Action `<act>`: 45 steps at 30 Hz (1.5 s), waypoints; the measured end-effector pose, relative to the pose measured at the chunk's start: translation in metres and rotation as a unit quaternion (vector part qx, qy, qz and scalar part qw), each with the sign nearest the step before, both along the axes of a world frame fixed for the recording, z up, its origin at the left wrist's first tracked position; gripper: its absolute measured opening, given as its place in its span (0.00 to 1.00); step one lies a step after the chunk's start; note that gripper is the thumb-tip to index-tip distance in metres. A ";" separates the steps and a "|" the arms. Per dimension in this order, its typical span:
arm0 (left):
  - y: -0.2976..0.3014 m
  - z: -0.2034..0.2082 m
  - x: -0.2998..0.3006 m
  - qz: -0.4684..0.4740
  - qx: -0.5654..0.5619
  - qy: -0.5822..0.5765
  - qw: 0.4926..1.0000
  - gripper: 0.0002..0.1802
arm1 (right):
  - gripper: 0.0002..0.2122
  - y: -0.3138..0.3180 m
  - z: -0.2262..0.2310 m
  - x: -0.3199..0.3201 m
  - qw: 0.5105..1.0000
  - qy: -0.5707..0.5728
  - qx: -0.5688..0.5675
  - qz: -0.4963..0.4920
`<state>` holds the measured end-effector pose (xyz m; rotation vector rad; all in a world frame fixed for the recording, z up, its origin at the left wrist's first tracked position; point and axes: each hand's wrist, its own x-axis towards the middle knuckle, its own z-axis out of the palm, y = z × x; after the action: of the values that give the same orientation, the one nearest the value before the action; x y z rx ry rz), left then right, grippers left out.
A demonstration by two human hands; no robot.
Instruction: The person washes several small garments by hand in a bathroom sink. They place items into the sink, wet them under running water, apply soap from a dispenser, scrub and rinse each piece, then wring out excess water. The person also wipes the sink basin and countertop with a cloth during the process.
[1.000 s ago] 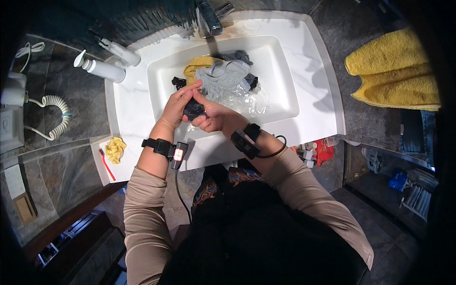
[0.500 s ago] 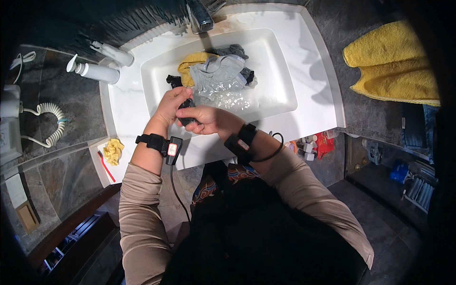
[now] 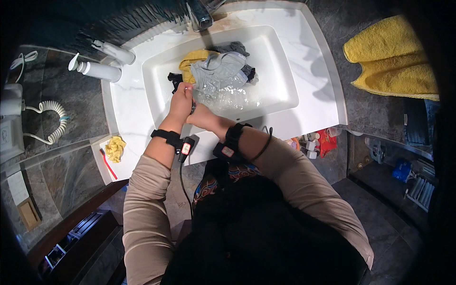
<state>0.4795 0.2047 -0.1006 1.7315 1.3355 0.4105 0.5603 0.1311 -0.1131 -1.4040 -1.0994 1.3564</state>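
Observation:
My left hand [image 3: 179, 103] and my right hand [image 3: 204, 118] are closed together over the near left rim of a white sink [image 3: 278, 80]. Between them they grip a small dark cloth [image 3: 193, 109], mostly hidden by the fingers. Beyond the hands, wet laundry is heaped in the sink: a light grey garment [image 3: 219, 69] on top, a yellow cloth [image 3: 190, 59] at its left, darker grey fabric [image 3: 235, 47] behind, and a black piece [image 3: 175, 78] at the left edge. Bubbly water [image 3: 228, 99] lies at the near side of the heap.
A faucet [image 3: 203, 20] juts over the sink's far side. Two pump bottles, one a white dispenser [image 3: 99, 71], lean at the far left. A crumpled yellow cloth [image 3: 115, 148] and a red stick-like item [image 3: 108, 164] lie at near left. A yellow towel [image 3: 394, 57] hangs at right.
Both hands have turned and drawn closer together, with the left forearm shifted right. Less of the dark cloth shows between them. The laundry in the sink looks the same.

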 end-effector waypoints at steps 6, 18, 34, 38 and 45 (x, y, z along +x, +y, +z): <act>0.026 0.020 -0.001 0.088 -0.139 -0.065 0.984 0.26 | 0.15 0.007 0.027 0.023 0.986 0.066 -0.145 0.047; 0.000 0.093 -0.020 -0.029 -0.306 -0.540 0.783 0.22 | 0.25 0.014 0.102 0.031 0.725 0.606 -0.289 0.150; -0.014 0.131 -0.025 -0.090 -0.208 -0.240 0.944 0.13 | 0.06 -0.011 0.106 0.014 0.863 0.400 -0.215 0.223; -0.019 0.119 -0.025 -0.109 -0.140 -0.194 0.965 0.11 | 0.08 -0.013 0.095 0.018 0.912 0.258 -0.236 0.212; -0.025 0.092 -0.016 -0.028 -0.106 -0.154 0.982 0.10 | 0.16 -0.007 0.049 -0.009 0.985 0.149 -0.069 0.049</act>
<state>0.4632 0.1801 -0.0084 1.4582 1.0634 0.4654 0.5510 0.1240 -0.0641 -1.2053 -0.8991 1.6799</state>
